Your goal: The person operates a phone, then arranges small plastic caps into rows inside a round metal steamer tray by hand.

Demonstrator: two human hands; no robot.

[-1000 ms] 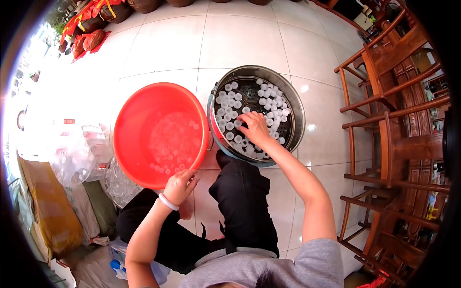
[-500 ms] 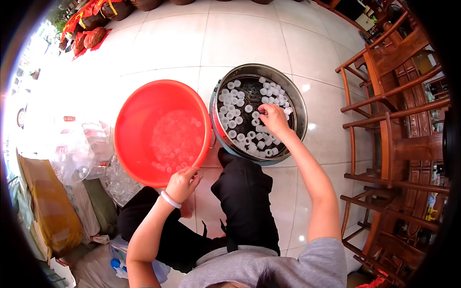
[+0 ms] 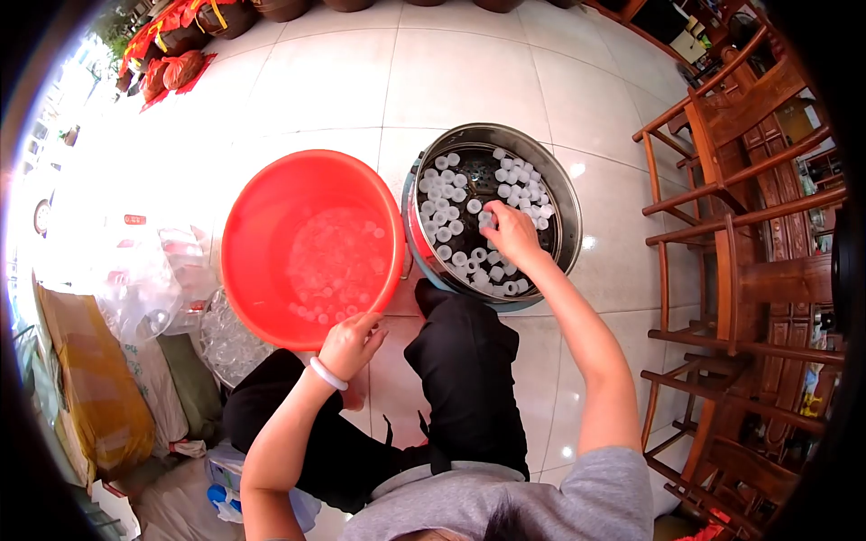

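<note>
Over the round metal steamer pan, my right hand pinches a small white cup between thumb and fingertips. Many more small white cups lie around it on the dark perforated base, some upright and some on their sides. My left hand is at the near rim of the red basin, its fingers curled; whether it holds anything is too small to tell. Inside the basin, a mass of pale translucent cups lies towards the right side.
Wooden chairs line the right side. Clear plastic bags and a brown wrapped package lie at the left. Dark pots with red cloth stand at the far left. My knees are close below both containers.
My right hand has moved right from the pan's left part to its middle, and a cup now shows in its fingers. Some cups have shifted. The left hand stays at the basin rim.
</note>
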